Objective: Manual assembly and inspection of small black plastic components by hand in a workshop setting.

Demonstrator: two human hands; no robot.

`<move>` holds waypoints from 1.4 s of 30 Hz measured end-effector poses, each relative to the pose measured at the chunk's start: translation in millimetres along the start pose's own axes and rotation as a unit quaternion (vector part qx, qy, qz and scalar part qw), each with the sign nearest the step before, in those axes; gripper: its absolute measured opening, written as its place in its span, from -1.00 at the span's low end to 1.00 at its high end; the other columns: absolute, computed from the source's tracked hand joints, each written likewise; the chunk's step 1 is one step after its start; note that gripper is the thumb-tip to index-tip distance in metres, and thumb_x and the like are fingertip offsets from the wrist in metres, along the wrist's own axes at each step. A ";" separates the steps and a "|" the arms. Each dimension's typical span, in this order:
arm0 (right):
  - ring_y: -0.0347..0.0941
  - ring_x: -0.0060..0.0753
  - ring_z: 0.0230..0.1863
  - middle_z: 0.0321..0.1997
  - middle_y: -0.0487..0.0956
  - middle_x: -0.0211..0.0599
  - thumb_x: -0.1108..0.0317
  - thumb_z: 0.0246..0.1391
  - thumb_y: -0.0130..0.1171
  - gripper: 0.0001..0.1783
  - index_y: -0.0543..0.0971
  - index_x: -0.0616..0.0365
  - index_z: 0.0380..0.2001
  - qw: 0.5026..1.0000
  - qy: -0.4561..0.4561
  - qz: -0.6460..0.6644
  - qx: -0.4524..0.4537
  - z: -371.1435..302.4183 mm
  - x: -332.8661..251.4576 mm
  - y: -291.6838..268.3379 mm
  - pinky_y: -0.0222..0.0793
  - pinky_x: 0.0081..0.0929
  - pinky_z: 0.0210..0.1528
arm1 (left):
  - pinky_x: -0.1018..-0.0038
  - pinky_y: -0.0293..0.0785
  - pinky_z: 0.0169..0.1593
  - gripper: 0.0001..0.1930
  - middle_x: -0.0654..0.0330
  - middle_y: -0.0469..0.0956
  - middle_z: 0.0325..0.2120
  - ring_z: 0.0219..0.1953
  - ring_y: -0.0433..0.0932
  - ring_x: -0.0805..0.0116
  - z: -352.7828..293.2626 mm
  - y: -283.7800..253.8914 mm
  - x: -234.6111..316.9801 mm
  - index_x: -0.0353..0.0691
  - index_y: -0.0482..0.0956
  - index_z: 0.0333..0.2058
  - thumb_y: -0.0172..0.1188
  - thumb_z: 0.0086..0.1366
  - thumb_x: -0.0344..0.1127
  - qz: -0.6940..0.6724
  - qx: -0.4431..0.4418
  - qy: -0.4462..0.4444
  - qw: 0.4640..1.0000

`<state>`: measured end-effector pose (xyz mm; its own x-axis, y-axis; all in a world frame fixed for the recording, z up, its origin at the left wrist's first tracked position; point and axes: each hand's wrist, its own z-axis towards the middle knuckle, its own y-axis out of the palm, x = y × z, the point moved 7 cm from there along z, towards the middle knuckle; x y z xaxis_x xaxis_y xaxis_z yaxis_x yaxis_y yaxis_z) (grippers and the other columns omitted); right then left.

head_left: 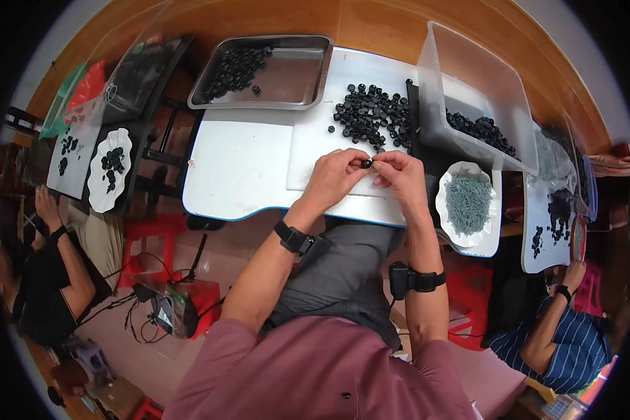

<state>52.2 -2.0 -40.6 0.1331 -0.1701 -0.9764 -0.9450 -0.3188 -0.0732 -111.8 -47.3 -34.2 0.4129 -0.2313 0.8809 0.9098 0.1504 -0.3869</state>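
Near the cap pile, a black cap is pinched by the left hand and right hand; a clear bin is set right of the pile.

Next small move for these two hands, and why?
I'd probably hold the small black part steady in the left hand and work it gently with the right hand: the left pinches it, and the right's fingers meet right at it.
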 end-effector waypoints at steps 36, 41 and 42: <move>0.65 -0.57 -0.44 -0.45 0.73 -0.22 0.55 0.08 0.32 -0.86 0.74 0.31 -0.26 0.987 -0.060 -0.148 0.028 -0.6 -21.6 5.9 0.54 -0.58 -0.34 | 0.47 0.63 -0.23 -0.73 0.09 0.72 -0.36 -0.38 0.70 0.36 -0.7 1.2 -1.0 -0.25 0.69 -0.10 0.39 0.21 -0.40 0.013 0.008 -0.018 1.000; 0.68 -0.45 -0.41 -0.42 0.73 -0.12 0.53 0.06 0.35 -0.84 0.75 0.28 -0.25 0.975 -0.099 -0.192 0.061 -8.6 -23.3 10.8 0.54 -0.51 -0.31 | 0.49 0.63 -0.21 -0.73 0.10 0.74 -0.36 -0.36 0.71 0.39 -1.4 0.7 -3.7 -0.28 0.69 -0.11 0.40 0.21 -0.40 0.006 0.015 -0.043 0.999; 0.67 -0.40 -0.41 -0.40 0.72 -0.11 0.53 0.05 0.35 -0.84 0.75 0.27 -0.25 0.971 -0.122 -0.193 0.073 -10.7 -24.6 10.8 0.54 -0.48 -0.31 | 0.50 0.63 -0.21 -0.74 0.10 0.75 -0.37 -0.36 0.71 0.41 -1.6 0.3 -4.3 -0.29 0.69 -0.11 0.40 0.21 -0.40 0.001 0.019 -0.049 0.999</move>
<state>41.9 -11.2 -15.2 0.4278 0.1679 -0.8881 -0.8735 -0.1759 -0.4540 -113.2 -47.8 -38.6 0.4072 -0.1368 0.9030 0.9058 0.1869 -0.3802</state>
